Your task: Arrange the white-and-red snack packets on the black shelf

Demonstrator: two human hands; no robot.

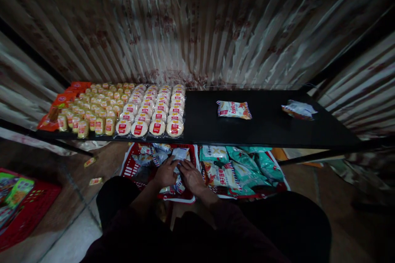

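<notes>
My left hand (pixel 166 172) and my right hand (pixel 193 176) reach down together into a red-and-white basket (pixel 129 165) on the floor below the shelf. Both hands are curled over silvery snack packets (pixel 178 155) in that basket. The fingers press onto the packets; which packet each one grips I cannot make out. Above them runs a black shelf (pixel 271 131). Rows of round packaged cakes (pixel 157 109) and smaller yellow packaged cakes (pixel 95 109) lie on its left half.
A single snack bag (pixel 233 109) lies mid-shelf and another crumpled bag (pixel 298 110) at the right end. A second basket (pixel 279 174) holds green and orange packets. A red crate (pixel 27 209) stands on the floor at left. Two loose packets (pixel 92 171) lie on the floor. Curtain behind.
</notes>
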